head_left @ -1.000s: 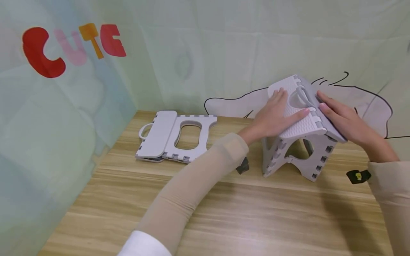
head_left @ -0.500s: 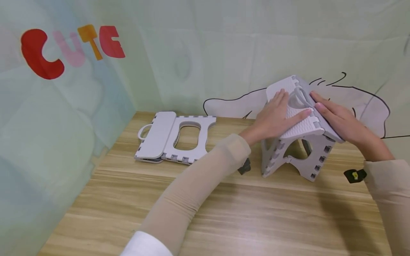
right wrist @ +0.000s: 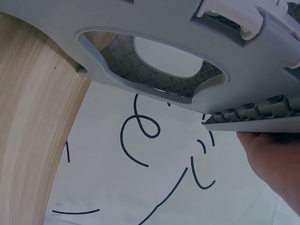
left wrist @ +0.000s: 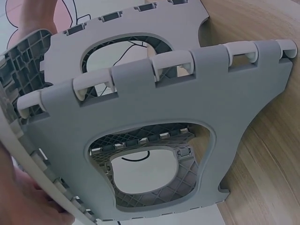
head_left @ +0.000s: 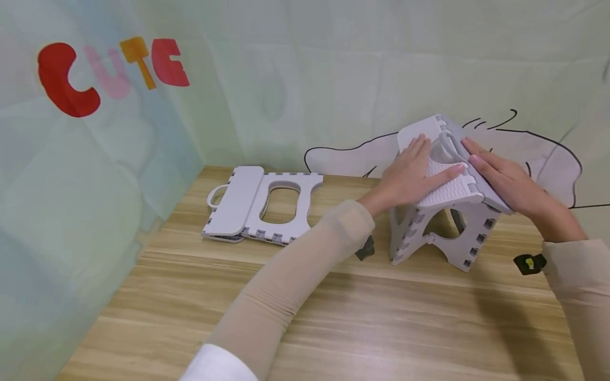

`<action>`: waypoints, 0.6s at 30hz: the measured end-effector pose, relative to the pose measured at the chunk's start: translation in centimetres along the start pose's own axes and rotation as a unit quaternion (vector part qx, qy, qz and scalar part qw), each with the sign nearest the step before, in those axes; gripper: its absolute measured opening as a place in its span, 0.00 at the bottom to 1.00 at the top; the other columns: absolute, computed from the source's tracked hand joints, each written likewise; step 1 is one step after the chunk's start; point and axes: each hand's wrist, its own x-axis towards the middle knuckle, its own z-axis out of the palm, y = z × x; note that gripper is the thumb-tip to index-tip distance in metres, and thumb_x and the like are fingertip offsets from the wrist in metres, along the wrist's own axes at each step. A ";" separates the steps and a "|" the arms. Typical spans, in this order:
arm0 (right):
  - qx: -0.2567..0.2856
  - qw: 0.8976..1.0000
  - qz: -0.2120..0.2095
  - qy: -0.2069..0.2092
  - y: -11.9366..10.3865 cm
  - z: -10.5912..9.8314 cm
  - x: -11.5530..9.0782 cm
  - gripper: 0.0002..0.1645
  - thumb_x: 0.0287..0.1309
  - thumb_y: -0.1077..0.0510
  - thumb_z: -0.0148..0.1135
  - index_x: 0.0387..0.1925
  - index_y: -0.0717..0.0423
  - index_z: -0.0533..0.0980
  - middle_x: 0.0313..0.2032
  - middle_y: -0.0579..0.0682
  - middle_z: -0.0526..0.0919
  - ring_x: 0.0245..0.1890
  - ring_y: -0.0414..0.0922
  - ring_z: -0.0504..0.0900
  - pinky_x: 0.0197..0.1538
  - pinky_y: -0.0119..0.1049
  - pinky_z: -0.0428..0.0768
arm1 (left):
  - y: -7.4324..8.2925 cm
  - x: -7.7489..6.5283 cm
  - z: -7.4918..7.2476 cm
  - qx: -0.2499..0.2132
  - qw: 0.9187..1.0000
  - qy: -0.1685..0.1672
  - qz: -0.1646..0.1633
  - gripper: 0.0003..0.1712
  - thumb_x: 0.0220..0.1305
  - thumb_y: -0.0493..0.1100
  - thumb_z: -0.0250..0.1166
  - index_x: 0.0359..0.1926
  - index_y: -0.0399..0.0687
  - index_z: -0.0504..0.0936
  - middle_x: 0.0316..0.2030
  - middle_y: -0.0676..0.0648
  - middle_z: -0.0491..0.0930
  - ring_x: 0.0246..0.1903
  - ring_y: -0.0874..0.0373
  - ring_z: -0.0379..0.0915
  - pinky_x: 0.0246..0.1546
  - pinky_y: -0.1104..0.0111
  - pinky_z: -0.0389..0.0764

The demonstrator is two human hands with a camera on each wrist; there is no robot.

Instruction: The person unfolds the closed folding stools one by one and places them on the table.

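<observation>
At the right of the head view a folding step stool (head_left: 476, 222) stands on its legs, its two seat halves sloping like a roof from a raised middle hinge. My left hand (head_left: 407, 174) lies with straight fingers on the white textured half (head_left: 452, 194). Against the grey outer half (head_left: 491, 196) rests my right hand (head_left: 509, 182), fingers extended. A grey loop handle (head_left: 449, 144) shows at the ridge between them. In the left wrist view the side panel (left wrist: 225, 103) has a large oval opening. The right wrist view shows my right hand (right wrist: 276, 161) against the underside-ribbed seat half.
A second white stool (head_left: 238, 206), folded flat, lies on the wooden table (head_left: 362, 323) left of the standing one. A printed fabric backdrop (head_left: 333, 95) hangs close behind both stools. Dark camera pieces (head_left: 530, 263) sit at the wrists.
My right hand has shifted slightly to the left along the grey half. My left hand stays in place on the white half, and the flat stool has not moved.
</observation>
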 end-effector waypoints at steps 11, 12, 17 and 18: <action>-0.011 1.000 -0.004 -0.009 0.0 -0.2 0.0 0.33 0.79 0.44 0.31 0.79 0.38 0.41 0.78 0.52 0.38 0.72 0.73 0.41 0.56 0.82 0.53 | 0.1 -0.1 0.0 0.024 1.000 -0.002 -0.002 0.56 0.66 0.79 0.38 0.80 0.51 0.35 0.78 0.55 0.29 0.74 0.66 0.25 0.72 0.72 0.39; -0.013 1.000 -0.004 -0.010 0.0 -0.2 0.0 0.33 0.79 0.44 0.31 0.79 0.38 0.41 0.78 0.51 0.37 0.72 0.73 0.41 0.56 0.82 0.53 | 0.1 -0.1 -0.1 0.026 1.000 -0.002 -0.002 0.56 0.66 0.80 0.38 0.80 0.51 0.35 0.78 0.55 0.29 0.74 0.66 0.25 0.72 0.72 0.39; -0.017 1.000 -0.004 -0.015 -0.1 -0.2 0.0 0.34 0.78 0.44 0.32 0.79 0.38 0.41 0.78 0.51 0.37 0.72 0.73 0.39 0.57 0.83 0.51 | 0.2 -0.1 -0.2 0.037 0.999 -0.007 -0.007 0.56 0.65 0.80 0.37 0.80 0.51 0.36 0.78 0.56 0.29 0.75 0.65 0.25 0.71 0.72 0.39; -0.017 1.000 -0.005 -0.014 -0.1 -0.2 0.0 0.34 0.78 0.44 0.32 0.79 0.38 0.41 0.78 0.51 0.37 0.72 0.73 0.39 0.57 0.83 0.51 | 0.2 -0.1 -0.2 0.040 0.999 -0.007 -0.008 0.56 0.65 0.80 0.38 0.80 0.51 0.36 0.78 0.56 0.29 0.75 0.65 0.25 0.72 0.72 0.39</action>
